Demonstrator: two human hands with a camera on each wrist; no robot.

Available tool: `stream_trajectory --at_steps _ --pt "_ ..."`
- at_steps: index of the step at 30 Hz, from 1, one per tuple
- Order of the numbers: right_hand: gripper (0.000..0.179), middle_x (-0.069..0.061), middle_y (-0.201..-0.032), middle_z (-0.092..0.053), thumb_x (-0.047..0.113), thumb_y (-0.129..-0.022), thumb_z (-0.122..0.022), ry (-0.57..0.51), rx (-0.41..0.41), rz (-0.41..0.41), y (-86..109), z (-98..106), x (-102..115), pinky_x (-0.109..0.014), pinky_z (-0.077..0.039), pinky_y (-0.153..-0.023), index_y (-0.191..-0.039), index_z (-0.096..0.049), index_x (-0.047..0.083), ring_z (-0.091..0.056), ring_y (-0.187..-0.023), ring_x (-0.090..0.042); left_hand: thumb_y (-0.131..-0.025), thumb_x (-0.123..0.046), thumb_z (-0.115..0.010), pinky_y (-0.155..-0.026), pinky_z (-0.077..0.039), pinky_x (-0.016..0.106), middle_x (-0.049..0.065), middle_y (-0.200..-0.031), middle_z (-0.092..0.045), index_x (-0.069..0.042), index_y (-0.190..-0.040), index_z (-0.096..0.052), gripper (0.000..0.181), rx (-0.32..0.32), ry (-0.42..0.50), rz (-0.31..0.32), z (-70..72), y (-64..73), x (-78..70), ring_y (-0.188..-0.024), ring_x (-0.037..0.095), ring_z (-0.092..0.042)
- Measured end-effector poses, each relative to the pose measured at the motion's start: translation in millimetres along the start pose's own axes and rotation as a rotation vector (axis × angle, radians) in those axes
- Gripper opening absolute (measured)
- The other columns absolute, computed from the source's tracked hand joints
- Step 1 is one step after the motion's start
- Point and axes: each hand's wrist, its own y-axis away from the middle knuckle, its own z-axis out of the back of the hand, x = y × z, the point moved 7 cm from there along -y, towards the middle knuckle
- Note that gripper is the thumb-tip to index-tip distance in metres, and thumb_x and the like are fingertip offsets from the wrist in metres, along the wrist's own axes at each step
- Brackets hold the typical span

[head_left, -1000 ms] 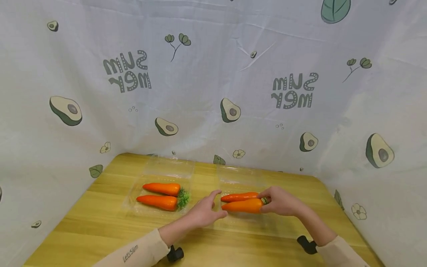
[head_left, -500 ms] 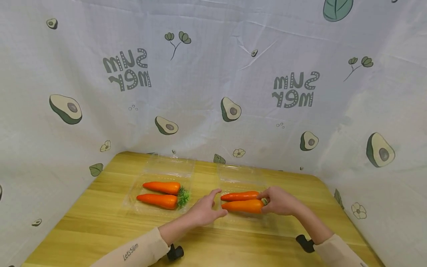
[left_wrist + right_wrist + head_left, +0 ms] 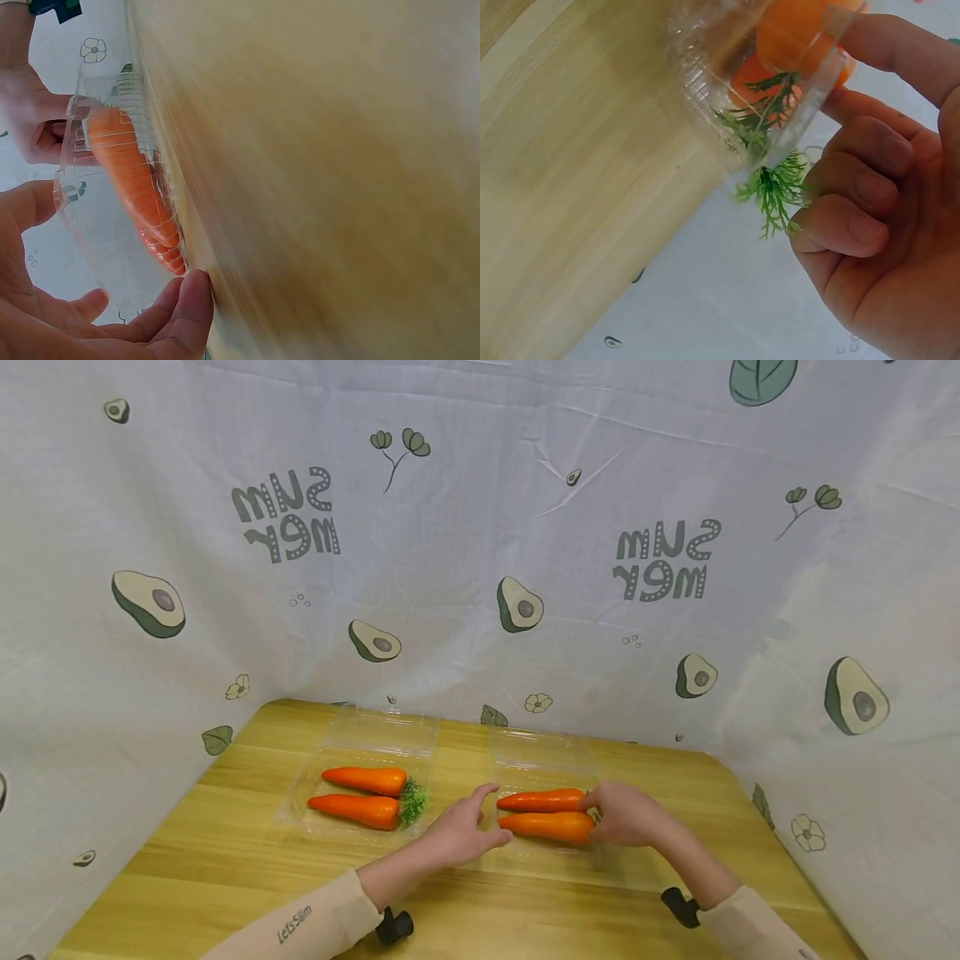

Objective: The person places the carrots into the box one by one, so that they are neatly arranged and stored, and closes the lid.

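In the head view, two orange carrots lie side by side in the right clear plastic clamshell box [image 3: 540,748], tips to the left. My right hand [image 3: 626,814] is at their thick ends, thumb and forefinger about the front carrot [image 3: 547,827]. The back carrot [image 3: 542,800] lies alongside. Green leaf sprigs [image 3: 776,191] poke over the box rim in the right wrist view, beside my curled lower fingers. At the tip end, my left hand [image 3: 461,833] rests spread, thumb and fingers apart at the box's edge, holding no carrot.
To the left stands another open clear box [image 3: 382,732] with two carrots [image 3: 356,810] and leafy green tops [image 3: 412,803]. Both lids lean back toward the printed curtain [image 3: 450,527] behind the wooden table [image 3: 225,860]. Black wrist mounts show under both forearms.
My right hand has shifted slightly, and the front carrot now lies a little farther from the back one. My left hand stays put at the box.
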Motion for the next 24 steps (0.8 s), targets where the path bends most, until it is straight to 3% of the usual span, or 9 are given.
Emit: stream_trajectory --at_steps 5,10,14,18,20,24 --pt "0.016 0.003 -0.075 -0.057 0.003 -0.072 -0.08 0.08 -0.007 0.025 -0.4 -3.9 4.1 -0.032 -0.033 -0.058 -0.083 -0.074 0.014 -0.041 -0.063 -0.016 -0.089 -0.043 -0.074 -0.09 -0.051 0.056 0.02 -0.129 -0.061 -0.019 -0.155 -0.035 0.08 0.001 -0.002 -0.001 0.3 0.2 0.2 -0.115 0.034 -0.061" --pt "0.015 0.003 -0.074 -0.057 0.004 -0.073 -0.079 0.15 -0.015 0.021 -0.5 -6.8 6.4 -0.035 -0.039 -0.061 -0.08 -0.071 0.014 -0.046 -0.068 -0.017 -0.089 -0.042 -0.073 -0.09 -0.051 0.056 0.02 -0.131 -0.061 -0.019 -0.156 -0.035 0.08 0.006 0.006 -0.004 0.4 0.4 -0.4 -0.116 0.034 -0.06" --pt "0.019 0.004 -0.072 -0.058 0.028 -0.077 -0.086 0.145 -0.041 0.008 0.3 -7.0 8.4 -0.035 -0.041 -0.059 -0.082 -0.072 0.018 -0.048 -0.065 -0.017 -0.089 -0.042 -0.073 -0.09 -0.051 0.056 0.02 -0.131 -0.06 -0.019 -0.156 -0.034 0.081 0.004 0.006 -0.003 0.3 1.3 -0.9 -0.117 0.034 -0.06" --pt "0.034 0.006 -0.068 -0.057 0.048 -0.071 -0.089 0.132 -0.062 0.007 0.8 -6.2 10.6 -0.034 -0.04 -0.058 -0.084 -0.071 0.023 -0.048 -0.061 -0.016 -0.089 -0.043 -0.073 -0.091 -0.051 0.056 0.021 -0.132 -0.06 -0.02 -0.156 -0.034 0.08 0.0 0.001 0.001 0.8 1.3 -1.0 -0.117 0.035 -0.06" --pt "0.03 0.005 -0.07 -0.058 0.043 -0.073 -0.088 0.134 -0.06 -0.002 0.8 -6.2 9.9 -0.034 -0.04 -0.058 -0.086 -0.072 0.022 -0.048 -0.062 -0.017 -0.09 -0.044 -0.073 -0.091 -0.051 0.056 0.02 -0.132 -0.06 -0.02 -0.156 -0.034 0.08 0.001 0.001 0.002 0.7 1.0 -0.7 -0.118 0.034 -0.06" --pt "0.016 0.001 -0.083 -0.066 0.017 -0.077 -0.084 0.143 -0.051 -0.01 1.7 -5.3 9.2 -0.036 -0.044 -0.061 -0.091 -0.076 0.016 -0.053 -0.07 -0.017 -0.09 -0.045 -0.072 -0.091 -0.051 0.055 0.019 -0.134 -0.059 -0.021 -0.157 -0.034 0.08 0.0 -0.007 0.004 0.3 0.7 -0.1 -0.119 0.034 -0.059"
